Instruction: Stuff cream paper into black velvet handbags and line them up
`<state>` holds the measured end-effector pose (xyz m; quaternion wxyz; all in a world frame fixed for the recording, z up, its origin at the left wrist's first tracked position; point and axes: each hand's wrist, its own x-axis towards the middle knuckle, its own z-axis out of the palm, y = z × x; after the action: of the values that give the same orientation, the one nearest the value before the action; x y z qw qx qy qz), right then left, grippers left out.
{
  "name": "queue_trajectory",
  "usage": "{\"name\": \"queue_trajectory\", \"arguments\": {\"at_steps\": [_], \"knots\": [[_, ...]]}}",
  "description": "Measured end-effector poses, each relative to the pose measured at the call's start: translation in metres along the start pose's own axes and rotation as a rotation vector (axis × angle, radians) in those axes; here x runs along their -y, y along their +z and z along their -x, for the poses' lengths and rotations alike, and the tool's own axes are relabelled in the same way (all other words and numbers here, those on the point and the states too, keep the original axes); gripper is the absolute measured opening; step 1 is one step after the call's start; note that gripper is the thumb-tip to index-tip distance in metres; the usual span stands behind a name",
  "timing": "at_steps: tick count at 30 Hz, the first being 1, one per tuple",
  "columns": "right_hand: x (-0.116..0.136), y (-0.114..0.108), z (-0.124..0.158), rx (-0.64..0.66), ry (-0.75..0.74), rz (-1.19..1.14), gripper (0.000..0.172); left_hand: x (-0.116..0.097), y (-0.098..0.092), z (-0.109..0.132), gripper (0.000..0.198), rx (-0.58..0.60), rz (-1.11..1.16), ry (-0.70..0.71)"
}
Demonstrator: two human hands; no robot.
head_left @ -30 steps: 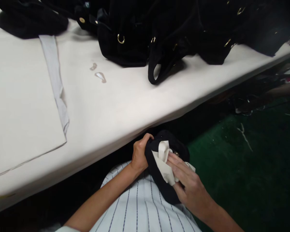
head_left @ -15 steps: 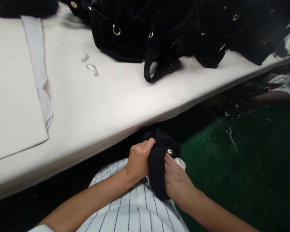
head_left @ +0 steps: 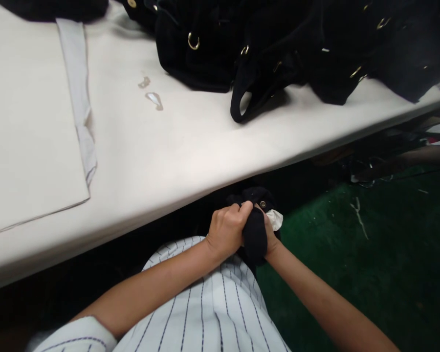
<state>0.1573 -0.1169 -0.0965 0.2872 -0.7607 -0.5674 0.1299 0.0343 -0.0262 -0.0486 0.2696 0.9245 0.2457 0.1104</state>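
My left hand [head_left: 228, 226] is closed on the edge of a black fabric bag [head_left: 255, 237], low in front of my striped shirt and beside the table's front edge. My right hand [head_left: 272, 235] reaches into the same bag from the right, and most of its fingers are hidden by the cloth. A round metal snap [head_left: 263, 205] shows on the dark fabric just beyond my hands. Crumpled white material [head_left: 275, 220] sticks out next to my right hand.
Several black bags with gold rings [head_left: 194, 41] are heaped along the back of the white-covered table [head_left: 161, 146]. At left lies a large pale sheet [head_left: 29, 127] with a whitish strip [head_left: 77, 88] along it. Another person's arm [head_left: 421, 157] shows at far right, above the green floor [head_left: 322, 274].
Both hands have moved slightly right and away from me with the bag. My right hand has gone deeper behind the cloth. The view has shifted, so the table appears further right.
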Motion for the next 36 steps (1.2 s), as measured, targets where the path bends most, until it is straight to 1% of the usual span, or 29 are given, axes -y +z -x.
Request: {"name": "queue_trajectory", "arguments": {"at_steps": [2,5,7,8,10,12,13,14,15,16,18,21,23,25,28,29,31,34,36], "knots": [[0.007,-0.010,0.002,-0.066,-0.056,0.047,0.031,0.007,-0.001,-0.002,0.021,-0.033,0.081,-0.022],[0.030,-0.028,0.013,-0.172,-0.125,0.099,0.026,0.019,-0.002,0.002,0.018,-0.075,0.277,-0.045],[0.045,-0.040,0.022,-0.220,-0.123,0.135,0.029,0.027,-0.002,0.006,0.016,-0.130,0.395,-0.074],[0.050,-0.046,0.028,-0.238,-0.085,0.167,0.031,0.030,-0.002,0.008,0.015,-0.163,0.440,-0.098],[0.055,-0.058,0.039,-0.257,0.065,0.261,0.038,0.035,-0.001,0.012,0.014,-0.224,0.494,-0.150],[0.055,-0.067,0.050,-0.193,0.265,0.306,0.048,0.038,0.000,0.014,0.012,-0.248,0.514,-0.183],[0.053,-0.070,0.055,-0.142,0.346,0.308,0.052,0.038,0.001,0.016,0.011,-0.247,0.518,-0.187],[0.052,-0.072,0.059,-0.093,0.396,0.309,0.055,0.038,0.002,0.017,0.012,-0.244,0.516,-0.187],[0.050,-0.073,0.061,-0.053,0.406,0.319,0.055,0.037,0.003,0.018,0.013,-0.239,0.512,-0.184],[0.049,-0.073,0.062,-0.028,0.385,0.340,0.054,0.037,0.005,0.019,0.014,-0.236,0.506,-0.182],[0.047,-0.073,0.059,-0.006,0.284,0.395,0.046,0.036,0.008,0.018,0.015,-0.246,0.493,-0.192],[0.046,-0.073,0.047,0.042,0.129,0.426,0.021,0.034,0.011,0.014,0.012,-0.282,0.493,-0.225],[0.048,-0.071,0.036,0.096,0.084,0.407,0.006,0.032,0.013,0.010,0.012,-0.305,0.505,-0.236],[0.050,-0.064,0.024,0.174,0.060,0.370,0.008,0.030,0.015,0.009,0.012,-0.307,0.518,-0.236],[0.048,-0.046,0.010,0.272,0.092,0.327,0.010,0.028,0.018,0.011,0.011,-0.274,0.525,-0.248],[0.044,-0.040,0.005,0.275,0.125,0.330,0.010,0.029,0.019,0.012,0.010,-0.266,0.523,-0.257],[0.031,-0.033,-0.002,0.236,0.210,0.355,0.011,0.031,0.021,0.014,0.013,-0.256,0.515,-0.258],[0.010,-0.035,-0.010,0.156,0.338,0.417,0.015,0.032,0.020,0.013,0.016,-0.234,0.482,-0.220],[0.005,-0.043,-0.010,0.136,0.403,0.454,0.016,0.030,0.018,0.012,0.013,-0.210,0.419,-0.189]]}}
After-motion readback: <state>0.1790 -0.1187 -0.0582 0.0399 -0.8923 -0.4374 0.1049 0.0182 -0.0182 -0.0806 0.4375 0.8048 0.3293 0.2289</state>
